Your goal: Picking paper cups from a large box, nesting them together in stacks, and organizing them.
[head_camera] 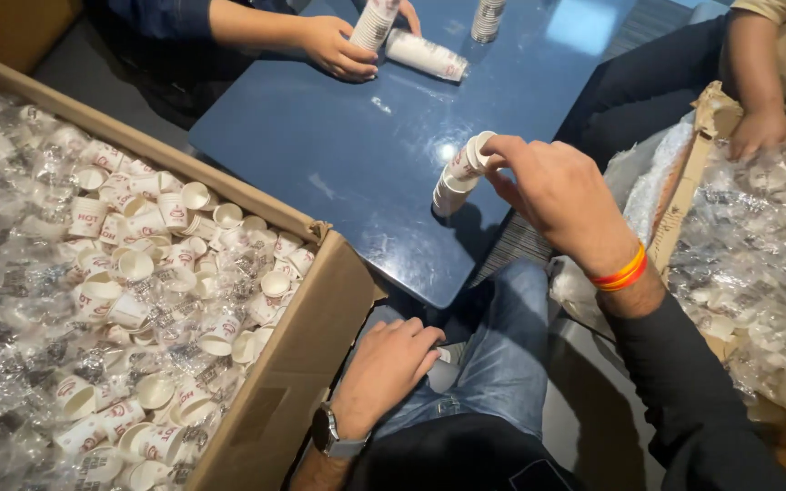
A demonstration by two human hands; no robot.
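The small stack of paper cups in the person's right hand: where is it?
In the head view, the cup stack stands right of centre on the blue table, pinched by the right hand.

Our right hand (552, 186) is stretched out ahead of us, arm in a dark sleeve coming in from the lower right, wrist bent a bit with orange bands around it. Fingers point left, thumb and fingertips (499, 153) pinched together in a tight grip, knuckles up. Our left hand (391, 361) is way more chill: pulled in close, resting low on our thigh, palm down, fingers loosely curled and holding nothing, a watch on that wrist.
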